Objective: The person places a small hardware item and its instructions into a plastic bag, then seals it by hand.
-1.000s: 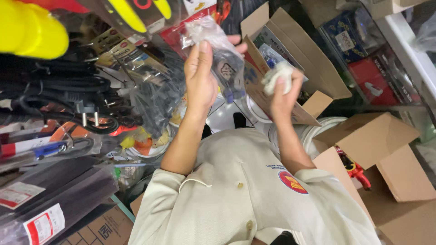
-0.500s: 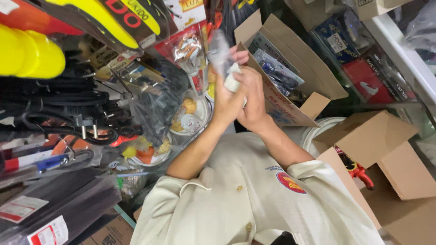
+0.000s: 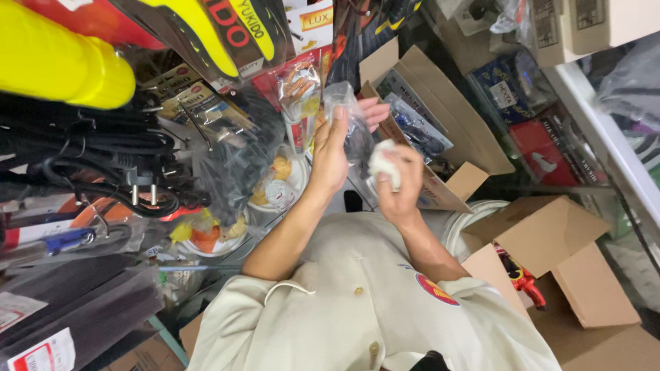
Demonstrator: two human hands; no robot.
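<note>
My left hand [image 3: 330,148] is raised and grips a small clear plastic bag [image 3: 347,117] with dark contents, thumb on its front and fingers behind it. Just to its right and a little lower, my right hand [image 3: 397,184] is closed round a crumpled white wad [image 3: 380,163], paper or cloth, which touches the lower part of the bag. Both forearms rise from the beige short-sleeved shirt [image 3: 357,309] at the bottom of the view.
Hanging packets, a yellow tube [image 3: 62,65] and black power cables with plugs [image 3: 103,172] crowd the left. Bowls of small parts [image 3: 275,185] sit below my hands. An open cardboard box [image 3: 440,117] of packaged goods lies right, another [image 3: 564,254] holds red-handled pliers [image 3: 519,278].
A second ago my hands were apart, the left lifting the bag. They came together, and now the right hand with the white wad has dropped slightly below and beside the bag.
</note>
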